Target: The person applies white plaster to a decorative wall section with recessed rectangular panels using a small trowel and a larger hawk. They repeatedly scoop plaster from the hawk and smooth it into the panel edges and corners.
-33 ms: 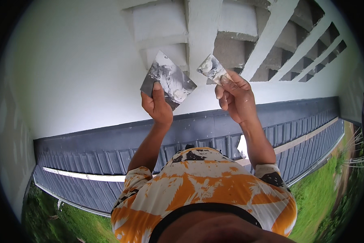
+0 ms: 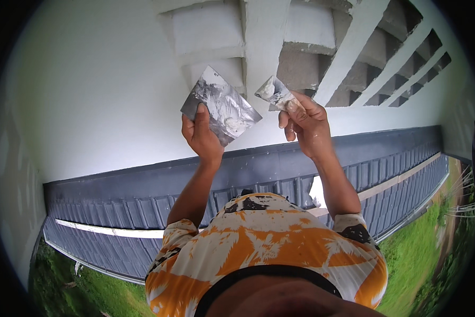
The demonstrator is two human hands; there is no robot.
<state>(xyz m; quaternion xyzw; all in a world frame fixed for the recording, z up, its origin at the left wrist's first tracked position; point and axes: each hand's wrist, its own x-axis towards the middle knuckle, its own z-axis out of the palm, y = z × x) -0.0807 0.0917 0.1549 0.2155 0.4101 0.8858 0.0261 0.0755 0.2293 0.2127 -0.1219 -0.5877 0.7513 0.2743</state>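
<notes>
My left hand (image 2: pixel 203 136) grips a flat square grey plate (image 2: pixel 229 100) by its lower left corner, thumb on top. White putty is smeared over much of the plate's face. In my right hand (image 2: pixel 311 119), pinched between thumb and fingers, is a small putty scraper (image 2: pixel 271 91) with a whitish lump on its blade. Plate and scraper are held apart, the scraper to the right of the plate. Both are raised in front of a white wall (image 2: pixel 105 95) with recessed openings.
Ahead, pale ribs (image 2: pixel 267 47) divide rows of deep block openings (image 2: pixel 208 26). Below runs a dark ribbed roof (image 2: pixel 126 208) with a long pale batten (image 2: pixel 108 228) on it. A white piece (image 2: pixel 317 192) lies by my right forearm. Grass (image 2: pixel 412 253) shows beyond the roof edge.
The plate has turned slightly, its right corner now a little lower and farther right. My right hand and the scraper have shifted slightly down and to the left.
</notes>
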